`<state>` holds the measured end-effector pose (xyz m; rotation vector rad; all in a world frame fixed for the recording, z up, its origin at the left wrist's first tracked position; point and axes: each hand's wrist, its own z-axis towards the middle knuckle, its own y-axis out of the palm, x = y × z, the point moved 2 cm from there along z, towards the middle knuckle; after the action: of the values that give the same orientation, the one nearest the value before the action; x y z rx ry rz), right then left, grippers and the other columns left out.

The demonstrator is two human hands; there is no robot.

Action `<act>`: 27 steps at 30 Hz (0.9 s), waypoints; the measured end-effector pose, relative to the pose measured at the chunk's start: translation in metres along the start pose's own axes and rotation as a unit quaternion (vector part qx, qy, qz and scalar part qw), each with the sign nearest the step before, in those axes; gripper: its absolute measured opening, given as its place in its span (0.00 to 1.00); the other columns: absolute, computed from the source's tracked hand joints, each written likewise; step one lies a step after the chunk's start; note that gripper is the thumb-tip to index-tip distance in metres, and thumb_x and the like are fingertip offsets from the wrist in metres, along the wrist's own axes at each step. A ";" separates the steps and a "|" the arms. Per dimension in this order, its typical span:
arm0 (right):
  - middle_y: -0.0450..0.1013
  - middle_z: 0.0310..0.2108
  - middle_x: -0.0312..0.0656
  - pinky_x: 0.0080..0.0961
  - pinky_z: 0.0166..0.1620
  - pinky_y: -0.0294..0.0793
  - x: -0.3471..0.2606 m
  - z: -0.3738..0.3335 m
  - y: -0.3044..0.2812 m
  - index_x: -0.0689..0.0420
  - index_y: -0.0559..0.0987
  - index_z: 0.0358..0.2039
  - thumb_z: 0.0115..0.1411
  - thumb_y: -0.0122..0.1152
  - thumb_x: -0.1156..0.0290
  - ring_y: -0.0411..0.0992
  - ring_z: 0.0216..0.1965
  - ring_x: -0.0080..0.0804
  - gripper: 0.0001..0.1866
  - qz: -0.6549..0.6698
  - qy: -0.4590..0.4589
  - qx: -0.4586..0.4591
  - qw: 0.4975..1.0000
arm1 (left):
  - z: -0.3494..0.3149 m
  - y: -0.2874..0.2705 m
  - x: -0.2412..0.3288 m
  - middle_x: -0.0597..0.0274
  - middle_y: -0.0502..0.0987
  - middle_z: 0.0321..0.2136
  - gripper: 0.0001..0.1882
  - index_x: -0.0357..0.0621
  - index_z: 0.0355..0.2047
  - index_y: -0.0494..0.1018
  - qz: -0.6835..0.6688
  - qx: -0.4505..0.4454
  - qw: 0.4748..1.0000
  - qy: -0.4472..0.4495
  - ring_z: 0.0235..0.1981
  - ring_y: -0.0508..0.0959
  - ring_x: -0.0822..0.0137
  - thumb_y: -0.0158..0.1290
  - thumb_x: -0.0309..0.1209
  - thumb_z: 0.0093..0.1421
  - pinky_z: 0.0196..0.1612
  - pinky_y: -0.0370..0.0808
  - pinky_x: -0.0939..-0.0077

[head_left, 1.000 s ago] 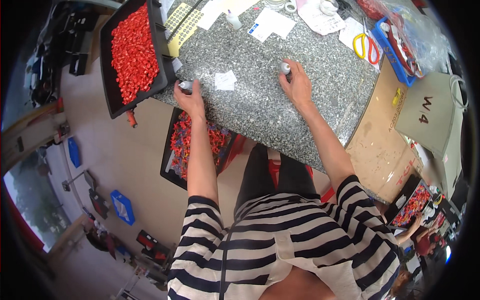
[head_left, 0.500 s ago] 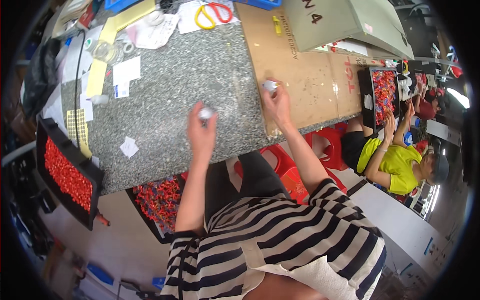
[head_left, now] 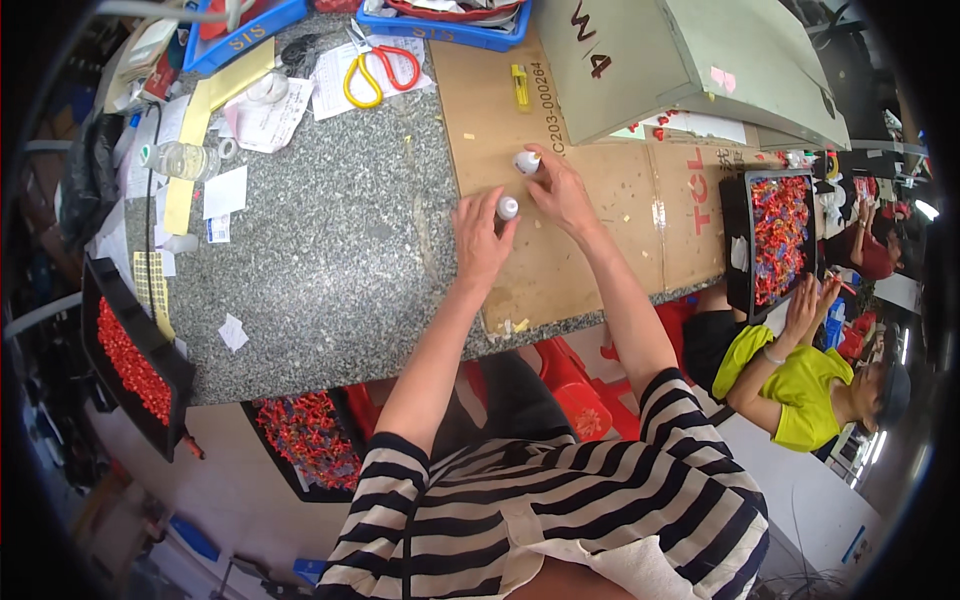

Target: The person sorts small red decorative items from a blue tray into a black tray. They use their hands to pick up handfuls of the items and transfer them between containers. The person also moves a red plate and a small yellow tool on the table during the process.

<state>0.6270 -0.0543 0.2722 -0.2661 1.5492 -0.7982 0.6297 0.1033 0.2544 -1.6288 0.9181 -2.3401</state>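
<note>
My left hand has its fingers and thumb wrapped round a small white bottle, seen nearly end-on with a small tip. It is at the left border of a flat cardboard sheet on the speckled stone table. Slightly farther off and to the right, my right hand grips a second small white bottle between thumb and fingers, above the cardboard. Both bottles are close together but apart, and the fingers partly hide them.
Scissors with yellow and red handles lie on papers at the back. A large grey-green box stands behind my right hand. Black trays of red pieces and red-and-blue pieces flank the table. A co-worker in yellow sits at right.
My left hand has moved right with its bottle, from over the bare stone to the cardboard's edge. My right hand stays over the cardboard with its bottle. The whole view has shifted.
</note>
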 end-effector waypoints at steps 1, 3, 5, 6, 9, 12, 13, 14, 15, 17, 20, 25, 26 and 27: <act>0.71 0.41 0.43 0.23 0.37 0.71 -0.004 0.000 -0.010 0.57 0.71 0.48 0.50 0.55 0.81 0.71 0.33 0.33 0.21 0.013 0.005 -0.017 1.000 | -0.001 -0.002 -0.002 0.54 0.71 0.42 0.29 0.43 0.49 0.66 0.003 0.009 1.000 -0.002 0.44 0.68 0.53 0.62 0.31 0.44 0.49 0.63 0.61; 0.71 0.42 0.42 0.21 0.36 0.71 0.006 0.004 -0.026 0.56 0.71 0.50 0.51 0.53 0.82 0.71 0.31 0.30 0.23 -0.010 -0.011 -0.022 1.000 | 0.001 -0.007 0.001 0.53 0.70 0.43 0.33 0.42 0.50 0.64 -0.046 0.010 0.998 -0.033 0.45 0.68 0.51 0.63 0.30 0.42 0.49 0.63 0.60; 0.72 0.44 0.45 0.24 0.41 0.72 0.010 0.011 -0.045 0.56 0.70 0.51 0.53 0.49 0.82 0.73 0.39 0.32 0.23 -0.121 0.004 -0.027 0.992 | -0.004 -0.017 0.000 0.51 0.69 0.44 0.36 0.41 0.51 0.62 -0.095 0.024 0.994 -0.044 0.46 0.67 0.49 0.63 0.31 0.41 0.49 0.63 0.59; 0.71 0.44 0.50 0.34 0.46 0.70 -0.009 0.011 -0.057 0.58 0.71 0.49 0.52 0.47 0.81 0.70 0.44 0.47 0.22 -0.173 -0.045 -0.025 0.984 | -0.011 -0.025 -0.004 0.50 0.68 0.45 0.37 0.41 0.52 0.61 -0.110 0.038 0.992 -0.041 0.46 0.67 0.47 0.63 0.32 0.41 0.49 0.64 0.58; 0.74 0.40 0.43 0.21 0.38 0.71 -0.070 -0.010 -0.066 0.60 0.73 0.47 0.60 0.50 0.73 0.72 0.36 0.27 0.15 -0.020 0.057 0.014 0.998 | -0.041 -0.081 -0.008 0.51 0.70 0.44 0.30 0.42 0.50 0.65 -0.086 0.071 0.992 -0.065 0.46 0.70 0.52 0.61 0.32 0.46 0.48 0.67 0.64; 0.75 0.34 0.40 0.21 0.34 0.70 -0.133 -0.033 -0.019 0.58 0.74 0.45 0.59 0.52 0.73 0.72 0.33 0.24 0.14 -0.025 0.036 -0.094 0.995 | -0.084 -0.171 -0.023 0.50 0.72 0.41 0.23 0.40 0.48 0.67 -0.098 0.145 0.973 -0.153 0.42 0.73 0.57 0.57 0.29 0.52 0.45 0.70 0.69; 0.75 0.33 0.41 0.22 0.33 0.70 -0.139 -0.044 0.000 0.59 0.74 0.45 0.58 0.53 0.73 0.72 0.32 0.26 0.14 -0.021 0.006 -0.141 0.990 | -0.108 -0.199 -0.036 0.52 0.72 0.41 0.22 0.39 0.48 0.66 -0.079 0.206 0.953 -0.208 0.42 0.74 0.60 0.56 0.30 0.53 0.45 0.70 0.70; 0.75 0.34 0.43 0.24 0.33 0.71 -0.149 -0.055 0.025 0.59 0.74 0.45 0.57 0.53 0.73 0.73 0.31 0.29 0.14 -0.016 -0.031 -0.185 0.982 | -0.131 -0.233 -0.052 0.53 0.73 0.42 0.21 0.39 0.49 0.66 -0.067 0.260 0.928 -0.258 0.41 0.74 0.63 0.55 0.30 0.55 0.45 0.70 0.72; 0.75 0.35 0.46 0.25 0.33 0.71 -0.160 -0.066 0.050 0.60 0.74 0.44 0.56 0.54 0.74 0.73 0.30 0.32 0.14 -0.015 -0.066 -0.226 0.972 | -0.154 -0.269 -0.063 0.55 0.72 0.43 0.19 0.36 0.49 0.66 -0.082 0.353 0.879 -0.311 0.42 0.73 0.67 0.52 0.32 0.58 0.45 0.70 0.74; 0.73 0.37 0.49 0.30 0.35 0.71 -0.186 -0.086 0.087 0.60 0.74 0.43 0.54 0.55 0.75 0.73 0.31 0.40 0.15 -0.007 -0.142 -0.343 0.928 | -0.216 -0.337 -0.113 0.59 0.71 0.39 0.21 0.36 0.50 0.62 -0.140 0.529 0.773 -0.321 0.37 0.73 0.67 0.50 0.35 0.60 0.39 0.72 0.75; 0.73 0.35 0.48 0.27 0.35 0.71 -0.233 -0.106 0.128 0.60 0.73 0.44 0.54 0.56 0.75 0.72 0.32 0.38 0.16 -0.030 -0.183 -0.450 0.873 | -0.291 -0.433 -0.168 0.53 0.65 0.45 0.36 0.36 0.54 0.54 -0.258 0.626 0.635 -0.372 0.42 0.70 0.61 0.54 0.47 0.55 0.39 0.73 0.68; 0.72 0.36 0.51 0.33 0.38 0.71 -0.300 -0.116 0.213 0.61 0.74 0.42 0.54 0.56 0.72 0.73 0.34 0.46 0.15 -0.030 -0.220 -0.465 0.857 | -0.296 -0.524 -0.238 0.46 0.44 0.60 0.57 0.47 0.63 0.39 -0.459 0.599 0.519 -0.401 0.56 0.57 0.45 0.58 0.60 0.44 0.51 0.66 0.46; 0.72 0.37 0.51 0.33 0.38 0.71 -0.311 -0.118 0.232 0.61 0.74 0.43 0.54 0.56 0.72 0.73 0.35 0.46 0.15 -0.029 -0.232 -0.465 0.854 | -0.290 -0.535 -0.248 0.46 0.41 0.61 0.58 0.50 0.63 0.37 -0.486 0.595 0.498 -0.402 0.57 0.55 0.44 0.59 0.60 0.42 0.51 0.64 0.42; 0.72 0.38 0.52 0.33 0.39 0.71 -0.323 -0.121 0.248 0.61 0.74 0.43 0.54 0.56 0.72 0.73 0.35 0.46 0.15 -0.035 -0.238 -0.464 0.852 | -0.285 -0.539 -0.272 0.48 0.42 0.61 0.57 0.53 0.63 0.43 -0.529 0.561 0.494 -0.402 0.59 0.51 0.45 0.60 0.61 0.39 0.51 0.59 0.33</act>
<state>0.6363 0.3602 0.3636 -1.1444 1.3359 0.0517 0.6021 0.7700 0.2721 -2.1360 -1.8320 -1.1464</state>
